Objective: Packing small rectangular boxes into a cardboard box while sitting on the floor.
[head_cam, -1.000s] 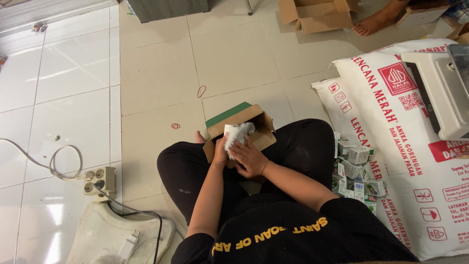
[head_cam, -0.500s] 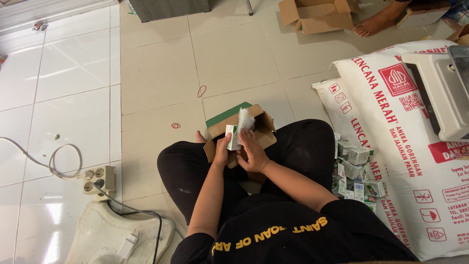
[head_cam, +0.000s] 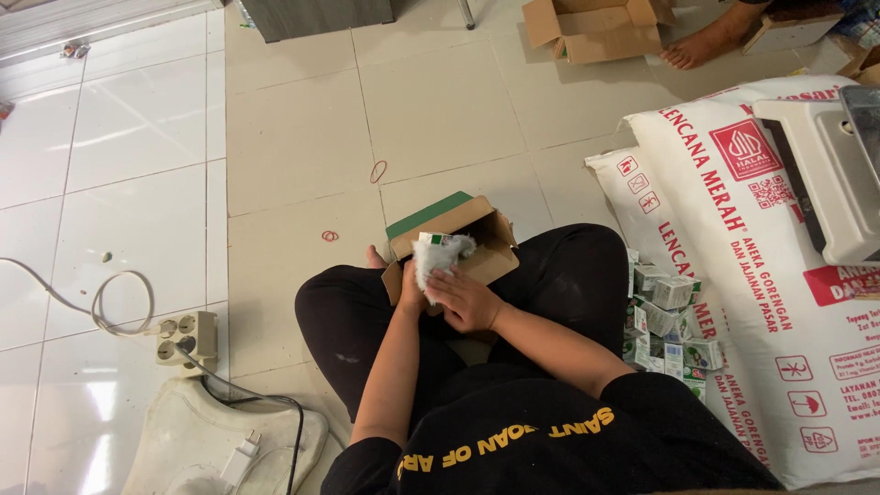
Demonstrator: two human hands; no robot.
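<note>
Sitting cross-legged on the tiled floor [head_cam: 293, 137], you keep a small cardboard box [head_cam: 477, 240] at your knees. Your right hand [head_cam: 467, 300] is clenched around a white, crumpled packet [head_cam: 433, 261] at the box's open mouth; your left hand [head_cam: 410, 280] grips the box's near wall. Right of the box lie small green-and-white cartons [head_cam: 669, 312] (a loose pile) beside a printed sack [head_cam: 788, 302]. 2 rubber bands [head_cam: 378, 171] lie beyond the box.

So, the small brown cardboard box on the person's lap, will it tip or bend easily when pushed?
The small brown cardboard box is probably light and tippy: it rests tilted on the legs. Its open flaps look thin, likely bendable. Both the left hand and right hand are at it.
</note>
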